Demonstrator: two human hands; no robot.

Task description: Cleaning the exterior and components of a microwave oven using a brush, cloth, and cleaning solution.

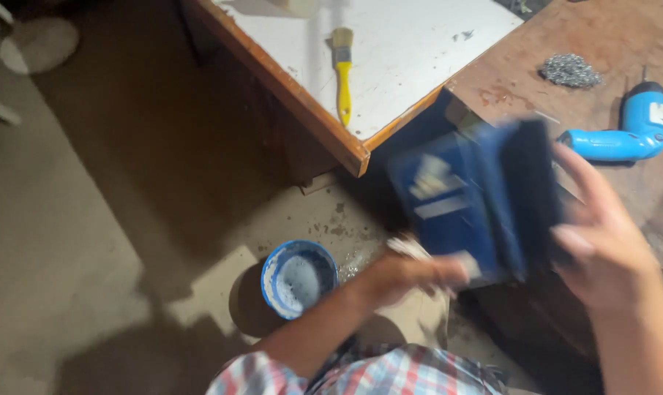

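1. The person stood over the corner of a white-topped workbench (pixel 412 51), holding a dark blue block-shaped object (pixel 470 197) in the air in front of the body, above the floor and just off the bench corner. The object was blurred; pale label-like patches showed on its near face, and its kind could not be told for certain.

2. The right hand (pixel 602 249) was clamped on the far, darker edge of the blue object, fingers spread along that side and pressing inward.

3. The left hand (pixel 408 274) was closed at the lower corner of the object, gripping it or something pale beside it; blur prevented telling which.

4. Judgement on handling: the object looked rigid and boxy, light enough to be held aloft by two hands. Its flat faces looked smooth, so the edges, where the hands were placed, seemed the surest hold.

5. On the floor below sat a blue paint tin (pixel 298 278) with whitish contents, just beside the left forearm.

6. A yellow-handled paintbrush (pixel 343 73) lay on the white bench top, well apart from both hands.

7. On the adjoining brown board (pixel 514 80) lay a light-blue power tool (pixel 628 132) near the right hand, and a wad of steel wool (pixel 570 70) beyond it.
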